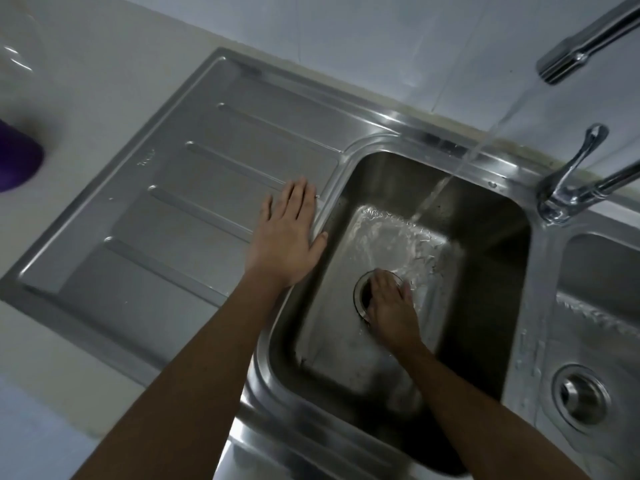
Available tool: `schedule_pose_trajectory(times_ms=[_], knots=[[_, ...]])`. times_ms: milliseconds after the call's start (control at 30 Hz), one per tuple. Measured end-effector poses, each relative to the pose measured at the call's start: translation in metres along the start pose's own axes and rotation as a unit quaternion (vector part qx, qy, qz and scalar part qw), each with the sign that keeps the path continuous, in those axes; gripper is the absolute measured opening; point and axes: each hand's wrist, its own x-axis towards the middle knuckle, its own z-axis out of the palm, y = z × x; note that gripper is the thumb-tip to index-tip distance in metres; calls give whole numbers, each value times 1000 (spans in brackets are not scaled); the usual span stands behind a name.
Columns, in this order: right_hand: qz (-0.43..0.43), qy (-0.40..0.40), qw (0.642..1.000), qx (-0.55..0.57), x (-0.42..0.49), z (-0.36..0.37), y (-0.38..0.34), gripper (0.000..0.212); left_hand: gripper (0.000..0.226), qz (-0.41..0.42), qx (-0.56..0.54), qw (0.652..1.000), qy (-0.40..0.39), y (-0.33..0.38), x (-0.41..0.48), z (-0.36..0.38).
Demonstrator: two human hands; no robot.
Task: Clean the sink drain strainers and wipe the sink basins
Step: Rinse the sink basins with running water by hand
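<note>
Left hand [289,233]: spread flat, fingers straight, palm down on the drainboard [173,202], just beside the rim of the left basin [485,237]; holding nothing.
Right hand [391,303]: low on the basin floor, laid over the drain, fingers reaching onto the strainer [361,293]; too blurred to tell whether gripping or only pressing.
Strainer position: seated in the drain, mostly hidden under the hand, one curve of metal rim showing at the left.
Handling, as a judgement: probably light, rigid metal, slick under running water; best pinched firmly at the raised rim or any centre post, then lifted straight up.
Water [450,174]: running from the spout [585,50], landing on the basin floor behind the right hand.
Right basin [595,271]: its own second strainer [581,398] sitting in place, untouched.
Surface [86,81]: pale, with a blurred purple object [17,157] at the far left.
</note>
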Motion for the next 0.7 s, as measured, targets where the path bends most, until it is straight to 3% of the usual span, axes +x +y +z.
schedule_pose_trajectory(times_ms=[67,133,200,367,467,533,633,700], knots=[[-23,14,999,20,4,-5,-20,55,72,-1,0,1000,0,-1,0,0],[-159,3,987,16,-4,1,-57,55,72,0,6,1000,4,-1,0,1],[-236,-6,971,19,-20,14,-88,59,72,3,7,1000,6,-1,0,2],[-230,-36,972,-34,-19,17,-57,61,73,4,4,1000,0,-3,3,3],[-80,-50,995,-33,-5,6,-8,59,74,-2,15,1000,3,-2,2,3],[-36,-53,997,-35,-1,-3,15,61,73,-1,14,1000,5,-2,2,2],[-84,-32,995,-31,-5,-10,-1,62,73,0,9,1000,5,-1,1,1],[-186,-26,982,-12,-16,1,-34,64,73,1,8,1000,6,-1,0,1]])
